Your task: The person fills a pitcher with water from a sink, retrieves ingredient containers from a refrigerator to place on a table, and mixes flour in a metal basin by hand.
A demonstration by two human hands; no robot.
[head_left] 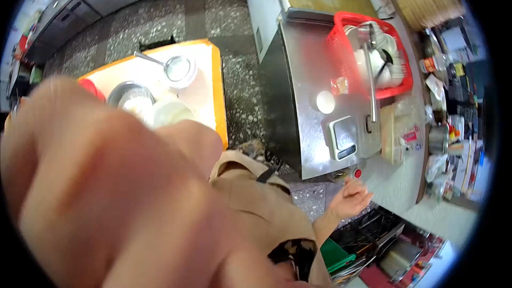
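My left hand [114, 192] is very close to the camera and covers the lower left. Its fingers are curled and blurred, and whatever they may hold is hidden. Beyond it is a white table [205, 90] with an orange edge, bearing a metal bowl [114, 93] with white contents, a pale bowl [173, 112] and a round container [180, 72] with a metal-handled utensil [152, 60] over it. My right hand [350, 198] hangs beside my beige apron [256, 197], its fingers loosely bent with nothing in them. It is near the red-topped item [357, 173] at the counter's end.
A steel counter [304, 128] at right carries a kitchen scale [343, 137], a white cup [325, 102] and a red basket [341, 42] of dishes. A tap [370, 85] crosses in front of the basket. Behind stand a plastic tub [394, 133] and a metal pot [438, 140].
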